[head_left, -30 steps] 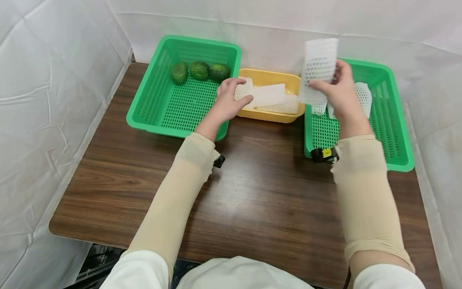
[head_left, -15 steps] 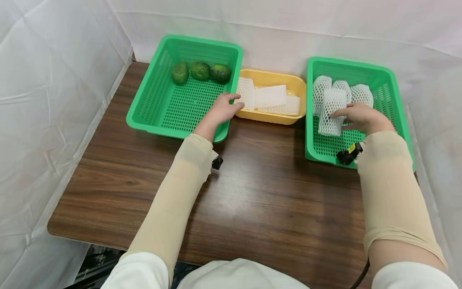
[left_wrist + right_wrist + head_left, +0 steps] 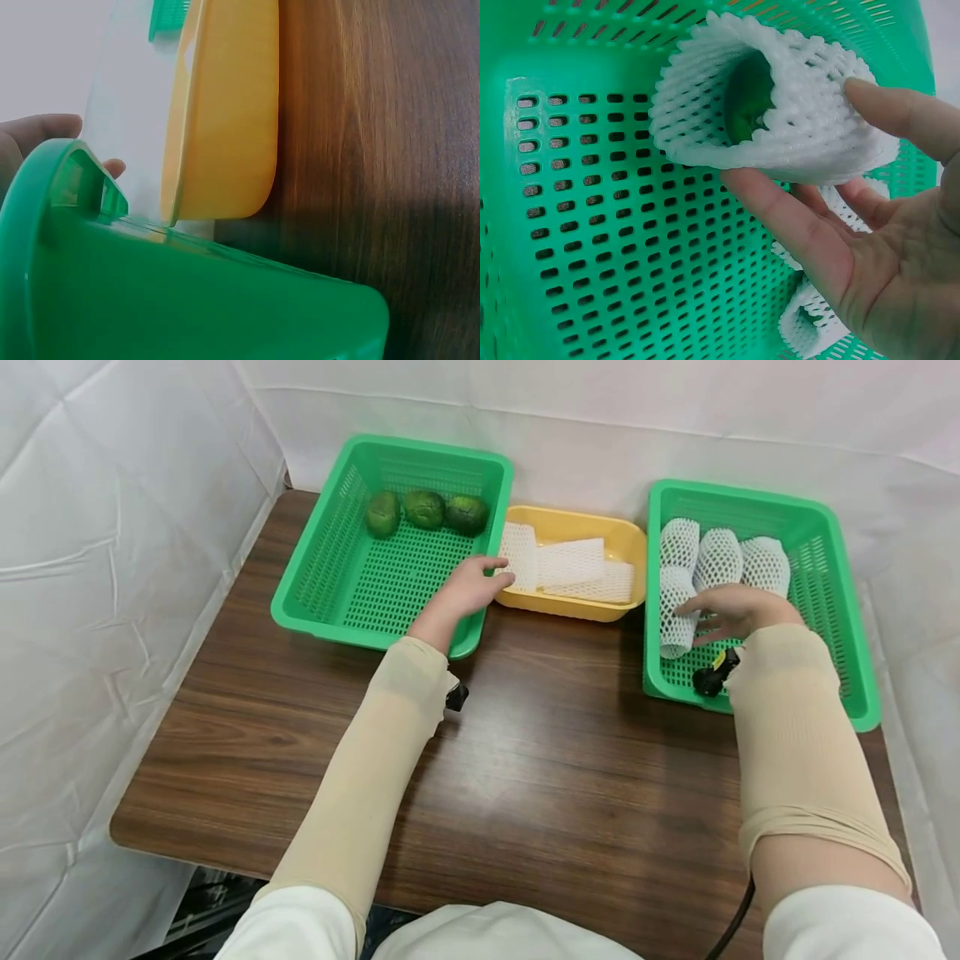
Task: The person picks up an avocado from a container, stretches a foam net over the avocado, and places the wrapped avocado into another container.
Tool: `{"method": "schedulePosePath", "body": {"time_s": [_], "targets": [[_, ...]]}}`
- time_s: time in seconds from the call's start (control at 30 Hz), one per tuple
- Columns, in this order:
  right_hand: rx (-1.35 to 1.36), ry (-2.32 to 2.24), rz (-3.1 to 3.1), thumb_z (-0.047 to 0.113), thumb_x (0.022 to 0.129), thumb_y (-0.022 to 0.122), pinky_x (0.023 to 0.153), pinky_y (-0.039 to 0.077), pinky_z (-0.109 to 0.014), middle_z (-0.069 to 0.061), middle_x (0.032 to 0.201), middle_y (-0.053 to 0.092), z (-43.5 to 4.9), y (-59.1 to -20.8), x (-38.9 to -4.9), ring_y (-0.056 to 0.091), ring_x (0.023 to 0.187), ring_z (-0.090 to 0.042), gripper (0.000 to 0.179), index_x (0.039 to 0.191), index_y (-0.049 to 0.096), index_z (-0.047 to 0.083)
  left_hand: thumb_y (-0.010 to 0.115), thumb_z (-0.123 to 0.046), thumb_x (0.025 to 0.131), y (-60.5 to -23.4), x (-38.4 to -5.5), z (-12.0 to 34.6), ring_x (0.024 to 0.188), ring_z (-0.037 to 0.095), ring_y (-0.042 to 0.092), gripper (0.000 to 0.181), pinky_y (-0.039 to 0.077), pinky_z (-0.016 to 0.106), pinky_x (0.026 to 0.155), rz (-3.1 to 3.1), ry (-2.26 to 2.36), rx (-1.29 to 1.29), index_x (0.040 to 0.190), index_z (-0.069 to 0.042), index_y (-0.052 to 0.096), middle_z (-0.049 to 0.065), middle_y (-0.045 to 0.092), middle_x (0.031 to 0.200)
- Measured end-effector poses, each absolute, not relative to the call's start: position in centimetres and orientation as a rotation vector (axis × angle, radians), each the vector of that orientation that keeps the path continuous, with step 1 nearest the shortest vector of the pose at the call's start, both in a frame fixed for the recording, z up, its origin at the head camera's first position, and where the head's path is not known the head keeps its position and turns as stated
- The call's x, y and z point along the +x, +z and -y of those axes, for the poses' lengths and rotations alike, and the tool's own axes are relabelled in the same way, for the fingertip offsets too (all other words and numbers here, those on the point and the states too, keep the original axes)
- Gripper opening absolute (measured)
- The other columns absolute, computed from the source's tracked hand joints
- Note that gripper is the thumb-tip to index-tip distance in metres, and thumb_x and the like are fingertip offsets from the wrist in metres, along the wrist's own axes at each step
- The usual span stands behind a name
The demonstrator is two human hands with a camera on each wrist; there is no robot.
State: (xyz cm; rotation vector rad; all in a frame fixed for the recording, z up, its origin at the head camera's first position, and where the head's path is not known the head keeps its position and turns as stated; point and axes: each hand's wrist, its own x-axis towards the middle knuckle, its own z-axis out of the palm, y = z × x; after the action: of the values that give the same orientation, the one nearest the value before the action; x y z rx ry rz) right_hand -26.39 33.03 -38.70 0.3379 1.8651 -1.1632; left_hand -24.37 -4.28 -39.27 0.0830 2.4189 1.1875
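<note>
Four net-sleeved fruits (image 3: 718, 558) lie in the right basket (image 3: 816, 577), seemingly done; three bare avocados (image 3: 425, 510) in the left basket (image 3: 375, 585) and flat sleeves (image 3: 570, 560) in the yellow tray (image 3: 570, 607) seem left. The right hand (image 3: 738, 607) has a loose grip, fingers spread around the near-left fruit; the left hand (image 3: 468, 589) is relaxed above its basket's right rim. Room remains along the right basket's right side and across the near counter (image 3: 540, 735).

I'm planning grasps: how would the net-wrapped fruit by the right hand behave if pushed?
The white net sleeve probably gives softly, being open mesh. The rounded green fruit inside may roll, though the right green basket would likely contain it.
</note>
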Motion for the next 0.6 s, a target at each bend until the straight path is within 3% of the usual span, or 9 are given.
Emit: {"method": "schedulePosePath", "body": {"time_s": [0.1,0.17,0.2,0.33,0.43,0.53,0.6], "targets": [[0.329,-1.141,-1.869,0.025,0.094,0.055,0.097,0.038,-0.044,-0.024,0.148,-0.021,-33.01,-38.84,-26.50,-0.004,0.135,-0.043,0.084,0.145,-0.004,-0.005,0.043,-0.036,0.098,-38.94,-24.26,4.37,0.136,0.019,0.022,0.048,0.025,0.034,0.106,-2.420,1.177,0.094,0.142,-0.017,0.040,0.003,0.027,0.149],[0.305,-1.084,-1.898,0.028,0.094,0.056,0.095,0.039,-0.048,-0.027,0.149,-0.011,-32.92,-38.86,-26.47,0.002,0.135,-0.045,0.075,0.144,0.009,-0.004,0.044,-0.035,0.098,-38.92,-24.27,4.45,0.137,0.020,0.022,0.048,0.025,0.035,0.107,-2.414,1.185,0.104,0.142,-0.017,0.039,0.003,0.027,0.149],[0.291,-1.051,-1.919,0.030,0.093,0.057,0.093,0.041,-0.050,-0.029,0.148,-0.005,-32.88,-38.86,-26.44,0.006,0.134,-0.046,0.069,0.139,0.018,-0.004,0.044,-0.035,0.098,-38.95,-24.27,4.50,0.137,0.020,0.022,0.048,0.025,0.035,0.107,-2.409,1.190,0.106,0.142,-0.017,0.039,0.003,0.027,0.149],[0.237,-0.884,-1.993,0.040,0.090,0.059,0.086,0.046,-0.049,-0.032,0.142,0.013,-32.52,-38.72,-26.21,0.032,0.125,-0.045,0.071,0.132,0.023,-0.004,0.044,-0.033,0.098,-39.04,-24.20,4.57,0.136,0.021,0.022,0.047,0.026,0.037,0.106,-2.393,1.214,0.108,0.143,-0.017,0.038,0.004,0.027,0.149],[0.264,-0.903,-2.005,0.038,0.091,0.058,0.084,0.048,-0.044,-0.035,0.142,0.012,-32.50,-38.73,-26.22,0.043,0.118,-0.043,0.075,0.139,0.019,-0.005,0.044,-0.033,0.098,-39.08,-24.16,4.60,0.136,0.021,0.023,0.047,0.027,0.037,0.105,-2.392,1.225,0.110,0.142,-0.017,0.039,0.003,0.027,0.149],[0.319,-0.992,-2.001,0.029,0.092,0.057,0.086,0.048,-0.043,-0.037,0.142,0.010,-32.70,-38.96,-26.48,0.052,0.108,-0.038,0.054,0.126,0.032,-0.004,0.044,-0.033,0.098,-39.09,-24.17,4.65,0.136,0.021,0.025,0.047,0.029,0.037,0.105,-2.397,1.226,0.107,0.142,-0.017,0.040,0.003,0.028,0.149],[0.318,-1.014,-1.996,0.027,0.092,0.057,0.086,0.047,-0.043,-0.037,0.142,0.010,-32.78,-39.14,-26.60,0.050,0.110,-0.040,0.046,0.118,0.035,-0.003,0.044,-0.032,0.098,-39.10,-24.19,4.70,0.135,0.021,0.025,0.046,0.029,0.037,0.105,-2.400,1.224,0.099,0.142,-0.018,0.040,0.003,0.028,0.149]]}}
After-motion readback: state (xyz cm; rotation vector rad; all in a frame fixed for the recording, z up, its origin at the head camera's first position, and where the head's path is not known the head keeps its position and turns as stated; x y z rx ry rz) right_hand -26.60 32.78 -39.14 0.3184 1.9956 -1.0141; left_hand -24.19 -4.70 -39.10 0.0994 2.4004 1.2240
